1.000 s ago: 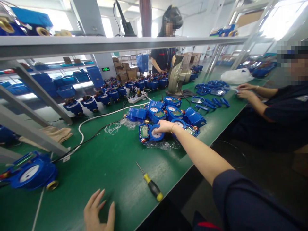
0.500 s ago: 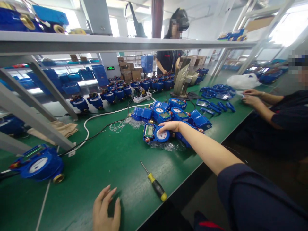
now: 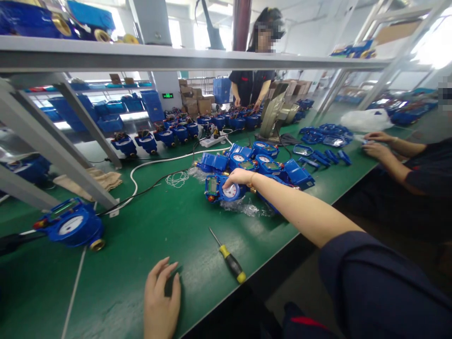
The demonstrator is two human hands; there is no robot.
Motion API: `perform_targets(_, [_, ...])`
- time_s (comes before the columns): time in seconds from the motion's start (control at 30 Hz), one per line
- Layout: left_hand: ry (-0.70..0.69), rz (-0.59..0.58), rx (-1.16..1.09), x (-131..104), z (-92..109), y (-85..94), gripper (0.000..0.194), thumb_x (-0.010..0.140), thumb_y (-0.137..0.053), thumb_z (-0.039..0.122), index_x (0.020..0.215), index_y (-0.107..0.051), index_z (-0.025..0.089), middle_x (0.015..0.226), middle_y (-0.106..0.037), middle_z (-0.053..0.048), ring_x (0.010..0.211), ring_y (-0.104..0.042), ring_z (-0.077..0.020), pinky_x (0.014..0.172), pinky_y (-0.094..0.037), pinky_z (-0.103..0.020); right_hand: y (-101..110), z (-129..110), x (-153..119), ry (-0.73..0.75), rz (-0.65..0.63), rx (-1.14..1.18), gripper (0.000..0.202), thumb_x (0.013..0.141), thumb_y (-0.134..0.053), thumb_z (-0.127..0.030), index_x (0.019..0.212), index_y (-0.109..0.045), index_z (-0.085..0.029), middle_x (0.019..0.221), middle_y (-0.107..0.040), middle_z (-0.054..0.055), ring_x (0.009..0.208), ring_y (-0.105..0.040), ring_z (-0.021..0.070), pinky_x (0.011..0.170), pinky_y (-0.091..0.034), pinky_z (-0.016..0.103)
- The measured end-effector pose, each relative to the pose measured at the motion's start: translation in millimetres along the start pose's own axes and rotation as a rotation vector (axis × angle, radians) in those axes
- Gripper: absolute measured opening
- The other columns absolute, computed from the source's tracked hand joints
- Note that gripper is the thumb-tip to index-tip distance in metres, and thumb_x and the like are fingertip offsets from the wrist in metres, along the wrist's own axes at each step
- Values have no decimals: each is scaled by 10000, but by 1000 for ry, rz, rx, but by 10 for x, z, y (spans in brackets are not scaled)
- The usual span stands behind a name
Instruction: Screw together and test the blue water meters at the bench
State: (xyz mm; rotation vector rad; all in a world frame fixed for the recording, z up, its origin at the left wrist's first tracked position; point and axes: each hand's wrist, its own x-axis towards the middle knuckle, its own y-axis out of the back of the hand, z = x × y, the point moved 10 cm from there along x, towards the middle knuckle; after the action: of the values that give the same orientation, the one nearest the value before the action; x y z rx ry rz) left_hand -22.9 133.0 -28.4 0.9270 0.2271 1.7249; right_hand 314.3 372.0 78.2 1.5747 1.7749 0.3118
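Right-hand grip pinches a blue meter — round white dial, grey display framed in green.

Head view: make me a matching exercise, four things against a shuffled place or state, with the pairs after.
1. Wearer's right hand
2. Wearer's left hand
3. Screwdriver
4. Beige cloth

A. Black and yellow handle, lying on the green table
B. Crumpled, partly behind a grey metal leg
C. Gripping a blue meter
D. Holding nothing, fingers apart from thumb

Pairs: 1-C, 2-D, 3-A, 4-B
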Motion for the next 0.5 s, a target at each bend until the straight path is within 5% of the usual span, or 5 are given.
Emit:
perform_targets(0.13, [25, 8, -33, 10, 1, 12, 263, 903, -587, 380, 1091, -693, 230, 1270, -588, -108, 1097, -641, -290, 900, -609, -512, 29, -277, -192, 46, 3, 167, 182, 657, -841, -230, 753, -730, -123, 882, -766, 90, 950, -702, 271, 851, -570, 320])
perform_targets(0.23, [68, 9, -95, 10, 19, 30, 297, 900, -609, 382, 1149, -667, 232, 1305, -578, -113, 1076, -654, -271, 856, -630, -456, -136, -388, -481, 78, -40, 343, 278, 844, -689, -343, 1011, -725, -124, 1055, -767, 109, 935, -717, 218, 812, -589, 301])
perform_targets(0.37, [177, 3, -300, -6, 128, 65, 510, 904, -630, 417, 1382, -512, 287, 1480, -478, -112, 1323, -529, -304, 992, -576, -482, -768, -321, -970, 63, -158, 543, 463, 955, -485, -498, 1209, -662, -152, 1166, -744, 113, 947, -727, 223, 752, -607, 328])
perform_targets(0.5, [224, -61, -486, 6, 424, 33, 1064, 775, -705, 661, 1588, -99, 337, 1678, -132, -109, 1526, -202, -365, 1190, -335, -582, -1655, -105, -1407, -71, -319, 868, 398, 852, -630, -499, 1051, -720, -166, 1066, -773, 94, 929, -735, 237, 804, -599, 351])
